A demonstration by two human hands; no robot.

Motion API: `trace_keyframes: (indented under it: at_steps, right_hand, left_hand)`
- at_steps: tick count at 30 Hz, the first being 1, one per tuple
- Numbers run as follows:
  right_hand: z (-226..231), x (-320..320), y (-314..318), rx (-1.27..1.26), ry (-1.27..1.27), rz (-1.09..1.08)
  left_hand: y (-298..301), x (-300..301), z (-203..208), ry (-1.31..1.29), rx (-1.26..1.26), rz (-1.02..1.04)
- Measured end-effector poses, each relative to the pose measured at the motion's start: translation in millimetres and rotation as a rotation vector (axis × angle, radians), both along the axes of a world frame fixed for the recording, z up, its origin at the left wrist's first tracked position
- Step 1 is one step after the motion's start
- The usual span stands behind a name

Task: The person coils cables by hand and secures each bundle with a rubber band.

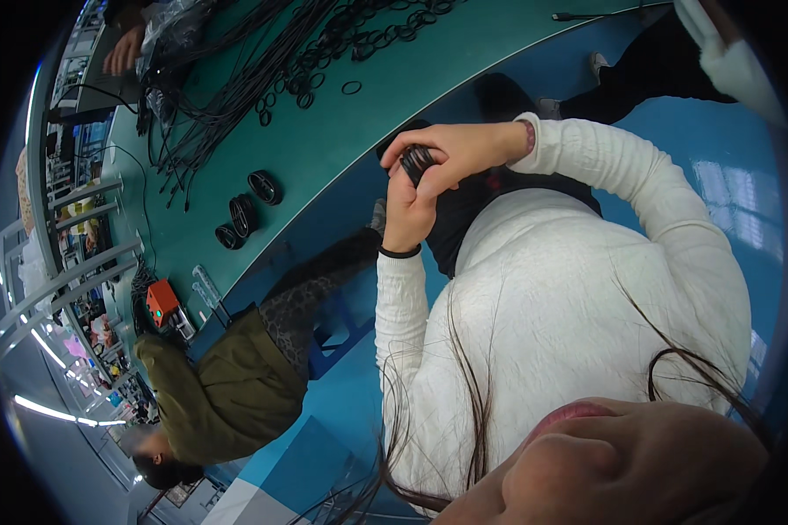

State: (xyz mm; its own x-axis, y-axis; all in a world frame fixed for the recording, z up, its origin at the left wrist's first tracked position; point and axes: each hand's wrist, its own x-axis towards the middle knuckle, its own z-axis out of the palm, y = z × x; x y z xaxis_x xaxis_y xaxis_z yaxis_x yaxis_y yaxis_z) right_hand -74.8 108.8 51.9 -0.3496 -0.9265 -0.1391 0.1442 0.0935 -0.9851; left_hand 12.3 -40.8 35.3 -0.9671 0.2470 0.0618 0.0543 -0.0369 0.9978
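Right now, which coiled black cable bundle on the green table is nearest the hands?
The upper-right bundle; the other bundles cluster farther away, lower-left.

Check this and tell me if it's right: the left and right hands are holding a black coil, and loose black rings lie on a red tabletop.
Not quite: the tabletop is green, not red, as the head view shows. The left hand and right hand are holding a black coil, and loose black rings lie there.
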Motion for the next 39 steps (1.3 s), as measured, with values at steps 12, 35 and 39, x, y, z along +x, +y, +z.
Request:
trace_keyframes:
  at_steps: [12,35,39]
  right_hand:
    - [-24,-3,-11,0.077,0.049,-0.241]
    - [8,-16,-43,0.264,0.593,-0.019]
    - [15,-63,-57,0.101,0.635,-0.202]
  left_hand:
    - [2,3,0,-0.175,0.269,0.184]
    - [-33,9,-17,-0.173,0.153,0.043]
    - [-54,8,-20,-0.115,0.311,0.145]
